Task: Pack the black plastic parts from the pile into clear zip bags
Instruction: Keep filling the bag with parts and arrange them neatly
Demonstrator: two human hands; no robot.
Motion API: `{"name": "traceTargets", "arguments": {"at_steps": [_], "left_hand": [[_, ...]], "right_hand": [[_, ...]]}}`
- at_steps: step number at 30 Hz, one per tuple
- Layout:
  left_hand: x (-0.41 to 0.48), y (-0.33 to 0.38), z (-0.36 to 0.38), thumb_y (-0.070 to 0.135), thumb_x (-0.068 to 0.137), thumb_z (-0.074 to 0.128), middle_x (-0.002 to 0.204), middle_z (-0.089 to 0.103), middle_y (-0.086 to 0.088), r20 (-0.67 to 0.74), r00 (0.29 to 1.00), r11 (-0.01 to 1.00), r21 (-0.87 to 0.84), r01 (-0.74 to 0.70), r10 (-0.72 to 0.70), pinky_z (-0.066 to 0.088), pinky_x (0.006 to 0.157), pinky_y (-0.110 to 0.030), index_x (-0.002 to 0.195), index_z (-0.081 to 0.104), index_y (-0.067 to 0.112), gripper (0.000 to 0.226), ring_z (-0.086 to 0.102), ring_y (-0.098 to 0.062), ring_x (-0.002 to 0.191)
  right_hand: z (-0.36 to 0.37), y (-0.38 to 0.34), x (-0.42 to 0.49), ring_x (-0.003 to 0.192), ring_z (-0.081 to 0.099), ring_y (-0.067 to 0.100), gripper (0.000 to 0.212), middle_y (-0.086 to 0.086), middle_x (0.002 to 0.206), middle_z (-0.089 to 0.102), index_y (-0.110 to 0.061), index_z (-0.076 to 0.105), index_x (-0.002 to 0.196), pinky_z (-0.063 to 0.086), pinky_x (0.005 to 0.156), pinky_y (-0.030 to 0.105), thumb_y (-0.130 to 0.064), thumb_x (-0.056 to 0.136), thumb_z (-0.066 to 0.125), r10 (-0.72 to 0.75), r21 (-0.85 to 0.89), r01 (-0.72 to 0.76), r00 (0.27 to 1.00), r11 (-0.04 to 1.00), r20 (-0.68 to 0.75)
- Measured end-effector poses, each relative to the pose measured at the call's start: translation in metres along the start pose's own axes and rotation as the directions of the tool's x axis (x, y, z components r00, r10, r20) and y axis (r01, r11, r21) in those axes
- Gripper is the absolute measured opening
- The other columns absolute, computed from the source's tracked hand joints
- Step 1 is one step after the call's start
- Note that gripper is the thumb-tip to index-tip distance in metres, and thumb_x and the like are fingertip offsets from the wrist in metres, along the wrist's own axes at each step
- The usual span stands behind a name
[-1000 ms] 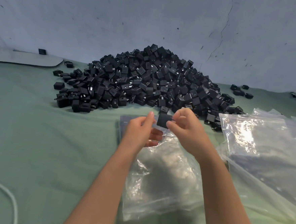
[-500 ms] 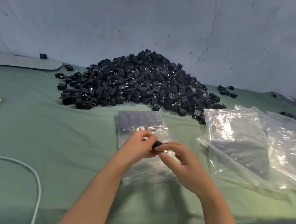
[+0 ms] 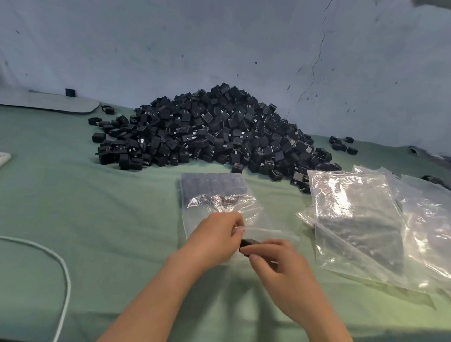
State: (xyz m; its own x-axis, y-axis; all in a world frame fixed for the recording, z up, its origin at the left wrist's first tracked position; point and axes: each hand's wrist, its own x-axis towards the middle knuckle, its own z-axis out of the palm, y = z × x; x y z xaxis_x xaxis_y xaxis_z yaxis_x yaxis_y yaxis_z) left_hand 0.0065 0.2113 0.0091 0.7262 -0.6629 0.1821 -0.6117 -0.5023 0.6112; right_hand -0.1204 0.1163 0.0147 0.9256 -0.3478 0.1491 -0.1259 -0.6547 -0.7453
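Green cloth point(image 3: 96, 210) covers the table, with a white cable point(image 3: 68, 293) looping at near left. Near centre I've got the right hand point(image 3: 283, 276) with fingers curled, thumb and forefinger pinching one black part point(image 3: 248, 242) right at the bag's mouth. The left hand point(image 3: 214, 239) is just to its left, touching or almost touching it, fingers curled and pinching the lip of the clear zip bag point(image 3: 212, 194). The lip looks lifted, but I can't tell how wide the mouth gapes. The step is feeding the part in. To do it well I'd hold the lip up and taut with the left pinch, slide the part in flat and low, and push it toward the bag's far end, where dark rows look like parts already packed. I'd release only past the zip strip, or the film folds and it snags. To the right is a loose heap of spare bags point(image 3: 357, 220), heavy glare on them. Far centre, the pile point(image 3: 213, 132) sits against the wall point(image 3: 228, 37). It's large, so I judge the job far from finished.
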Motion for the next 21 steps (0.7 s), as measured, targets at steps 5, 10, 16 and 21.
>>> {"name": "traceTargets", "arguments": {"at_steps": [5,10,16,21], "left_hand": [[0.002,0.01,-0.016,0.021,0.088,0.054,0.092,0.061,0.003,-0.042,0.996,0.996,-0.009,-0.083,0.083,0.046,0.08,-0.031,0.084,0.057,0.022,0.005,0.056,-0.016,0.088],[-0.003,0.023,-0.025,0.023,0.09,0.051,0.098,0.055,-0.002,0.03,0.989,0.969,0.199,-0.149,0.146,0.043,0.084,-0.036,0.096,0.057,0.018,0.009,0.052,-0.021,0.094],[0.006,0.024,-0.033,0.042,0.091,0.052,0.094,0.063,0.003,0.297,0.95,0.976,0.163,-0.147,0.093,0.049,0.08,-0.034,0.09,0.06,0.019,0.024,0.059,-0.016,0.09],[0.075,0.004,-0.013,0.039,0.101,0.031,0.137,0.045,-0.008,0.125,0.991,0.981,0.181,-0.074,0.051,0.031,0.108,-0.043,0.123,0.054,0.009,0.043,0.038,-0.026,0.129]], "right_hand": [[0.029,-0.001,0.02,0.111,0.055,0.015,0.032,-0.004,0.125,0.043,-0.024,0.063,0.122,0.04,0.09,0.022,-0.022,0.093,0.048,0.0,-0.342,-0.001,1.0,0.94,-0.003],[0.047,-0.001,0.059,0.113,0.055,0.027,0.017,0.009,0.121,0.061,-0.029,0.059,0.105,0.041,0.084,0.028,-0.02,0.092,0.05,0.046,-0.402,-0.02,0.998,0.915,0.054],[0.07,0.048,0.109,0.135,0.038,0.026,0.041,0.019,0.15,0.035,0.005,0.03,0.143,0.037,0.075,-0.003,-0.009,0.104,0.028,0.192,-0.505,-0.165,0.981,0.847,0.0],[0.074,0.059,0.141,0.137,0.033,0.015,0.044,0.004,0.148,0.038,-0.014,0.035,0.143,0.021,0.113,0.028,-0.031,0.102,0.032,0.074,-0.663,-0.079,0.997,0.744,-0.036]]}}
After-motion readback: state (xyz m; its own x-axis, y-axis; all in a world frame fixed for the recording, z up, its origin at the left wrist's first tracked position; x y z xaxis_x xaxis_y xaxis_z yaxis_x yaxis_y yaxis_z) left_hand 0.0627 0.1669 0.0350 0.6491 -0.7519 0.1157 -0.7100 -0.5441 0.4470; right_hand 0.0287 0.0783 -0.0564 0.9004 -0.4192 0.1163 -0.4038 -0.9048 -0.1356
